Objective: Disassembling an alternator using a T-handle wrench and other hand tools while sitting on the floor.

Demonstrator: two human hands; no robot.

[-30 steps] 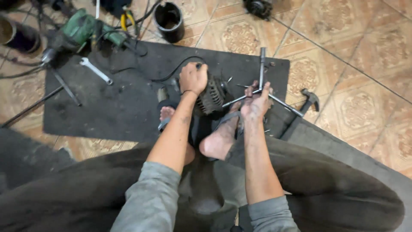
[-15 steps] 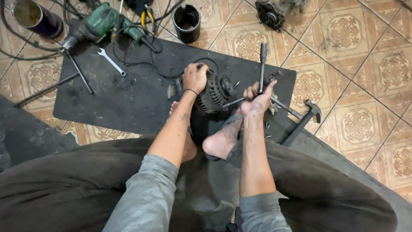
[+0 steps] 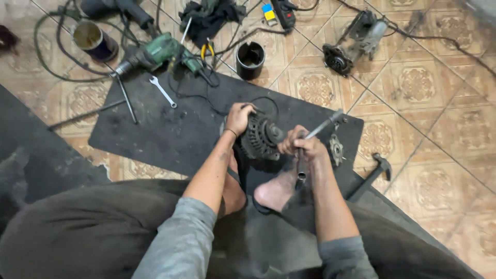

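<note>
A dark ribbed alternator (image 3: pixel 262 137) rests on a black rubber mat (image 3: pixel 170 129), wedged between my bare feet (image 3: pixel 276 190). My left hand (image 3: pixel 239 118) grips its top left edge. My right hand (image 3: pixel 299 147) is closed around two metal tools: a long ratchet-like bar (image 3: pixel 324 124) pointing up and right, and a second handle (image 3: pixel 300 168) pointing down. The bar's near end sits at the alternator's right face.
A green power drill (image 3: pixel 155 54), a wrench (image 3: pixel 163 91), yellow-handled pliers (image 3: pixel 207 50), a black cup (image 3: pixel 250 59) and a tin can (image 3: pixel 93 40) lie at the back. A starter motor (image 3: pixel 351 44) sits on the tiles, a hammer (image 3: pixel 373 173) at the mat's right edge.
The view shifted down and closer. My right hand lifted the bar off the mat and brought it to the alternator's right side. My left hand stayed on the alternator.
</note>
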